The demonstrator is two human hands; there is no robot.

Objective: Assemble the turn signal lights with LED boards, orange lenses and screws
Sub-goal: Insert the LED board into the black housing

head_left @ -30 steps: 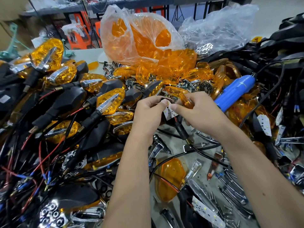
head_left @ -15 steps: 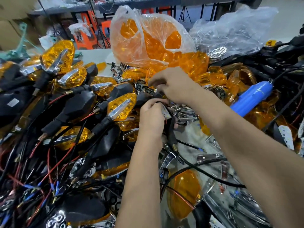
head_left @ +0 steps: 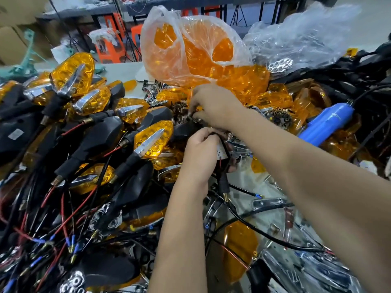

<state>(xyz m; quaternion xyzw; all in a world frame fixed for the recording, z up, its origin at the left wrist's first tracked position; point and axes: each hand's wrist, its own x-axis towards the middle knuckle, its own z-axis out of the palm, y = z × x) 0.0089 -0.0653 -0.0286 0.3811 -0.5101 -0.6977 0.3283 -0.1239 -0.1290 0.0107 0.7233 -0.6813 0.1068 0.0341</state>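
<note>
Hands at the middle of a crowded tabletop. Left hand curled around a half-built turn signal, fingers wrapped on its black body, a white board with small dots showing at the thumb side, black stem and wire hanging down from it toward the near edge. Right hand reaching farther back, just above the left, fingers bent down into a heap of small dark and chrome parts; cannot tell whether anything is pinched between them. Directly behind that hand, loose orange lenses spilling from a clear plastic bag packed with more of the same. Blue electric screwdriver lying on the lenses to the right, cord running off toward the black housings stacked at the far right. Crumpled clear bag behind those. Left side piled with finished lights: orange faces, chrome spear-shaped trims, black bodies, red and black wires tangled below. One single orange lens flat near the bottom, between the two forearms, with chrome trim pieces scattered beside it.
</note>
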